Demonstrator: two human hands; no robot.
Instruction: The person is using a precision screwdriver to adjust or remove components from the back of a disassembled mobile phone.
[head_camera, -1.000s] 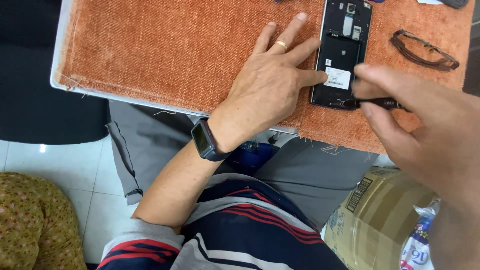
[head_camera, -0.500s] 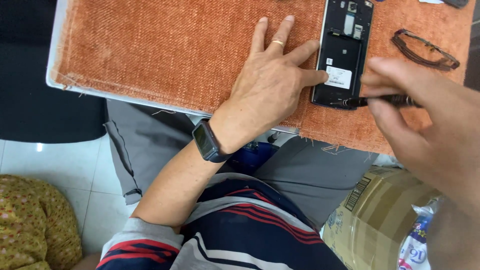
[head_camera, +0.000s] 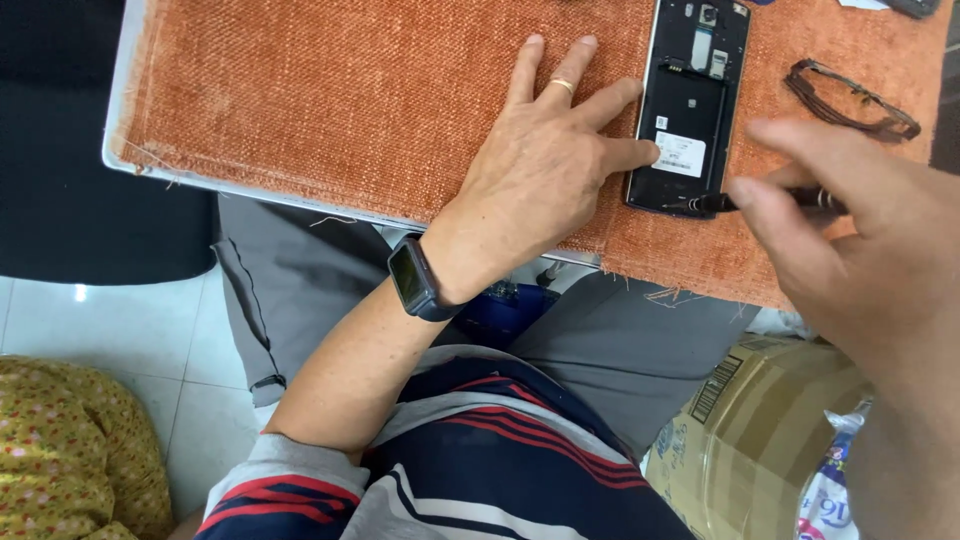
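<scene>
A smartphone with its back cover off (head_camera: 689, 108) lies face down near the front edge of an orange woven mat (head_camera: 330, 95). Over the last second the black screwdriver (head_camera: 765, 200) has stayed at the phone's lower right corner, its tip now touching the frame there, so work on that corner looks ongoing. The right hand (head_camera: 850, 250) pinches the screwdriver. The left hand (head_camera: 545, 170) stays spread flat, fingertips bracing the phone's left edge, a smartwatch (head_camera: 415, 280) on its wrist. A thin dark frame piece (head_camera: 850, 100) lies apart on the right.
</scene>
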